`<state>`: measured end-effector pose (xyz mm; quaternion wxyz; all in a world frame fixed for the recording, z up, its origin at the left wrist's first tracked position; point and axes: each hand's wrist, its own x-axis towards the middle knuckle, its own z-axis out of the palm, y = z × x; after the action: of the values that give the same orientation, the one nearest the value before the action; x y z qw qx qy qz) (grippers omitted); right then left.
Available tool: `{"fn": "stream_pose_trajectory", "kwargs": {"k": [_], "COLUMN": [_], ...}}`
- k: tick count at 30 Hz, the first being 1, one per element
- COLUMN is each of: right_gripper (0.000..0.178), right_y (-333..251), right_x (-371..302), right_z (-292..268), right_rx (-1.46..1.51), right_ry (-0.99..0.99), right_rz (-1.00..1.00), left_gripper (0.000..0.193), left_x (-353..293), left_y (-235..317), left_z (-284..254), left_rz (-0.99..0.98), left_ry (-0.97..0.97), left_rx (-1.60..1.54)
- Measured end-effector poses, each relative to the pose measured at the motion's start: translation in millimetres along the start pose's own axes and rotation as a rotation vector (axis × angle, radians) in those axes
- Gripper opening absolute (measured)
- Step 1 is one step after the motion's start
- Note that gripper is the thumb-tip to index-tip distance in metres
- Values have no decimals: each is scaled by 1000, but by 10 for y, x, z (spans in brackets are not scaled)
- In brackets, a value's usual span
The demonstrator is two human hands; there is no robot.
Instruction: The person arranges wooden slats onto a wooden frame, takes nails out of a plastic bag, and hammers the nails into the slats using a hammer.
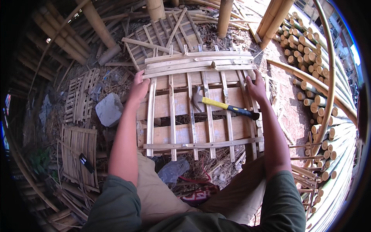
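A lattice panel of split-bamboo slats [192, 120] lies across a low bench of wooden planks [174, 133] in front of my knees. Several cross slats are bunched side by side along its far edge. My left hand [138, 89] is closed round the left end of the nearest of these, a bamboo slat [177, 70]. At the slat's right end my right hand [256, 87] is closed too, its thumb raised on the near side; some fingers are hidden beneath. Between my forearms a claw hammer [216, 103] with a yellow and black handle rests on the uprights, touched by neither hand.
Beyond the bench leans another slatted panel [154, 36]. Left of it sit a concrete block [109, 110] and small lattice panels [80, 96], one carrying a black phone-like object [86, 163]. A stack of bamboo poles [328, 89] fills the right. A plastic bag [172, 170] lies below the bench.
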<state>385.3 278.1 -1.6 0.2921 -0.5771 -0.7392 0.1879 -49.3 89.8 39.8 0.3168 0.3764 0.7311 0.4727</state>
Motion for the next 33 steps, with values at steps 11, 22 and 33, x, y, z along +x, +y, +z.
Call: {"fn": "stream_pose_trajectory", "kwargs": {"k": [11, 22, 33], "right_gripper": [54, 38, 30], "right_y": [-202, -794, -887], "right_x": [-69, -727, -1019], "right_z": [-82, -410, -135], "right_rx": [-257, -254, -332], "right_ry": [48, -572, -509], "right_rz": [10, -346, -329], "left_gripper": [71, 73, 55], "left_x": [233, -212, -502], "left_y": [-365, 38, 74], "left_z": [-38, 61, 50], "left_rz": [104, -12, -68], "left_ry": [-97, -23, -112], "left_rx": [-12, 462, 784]}}
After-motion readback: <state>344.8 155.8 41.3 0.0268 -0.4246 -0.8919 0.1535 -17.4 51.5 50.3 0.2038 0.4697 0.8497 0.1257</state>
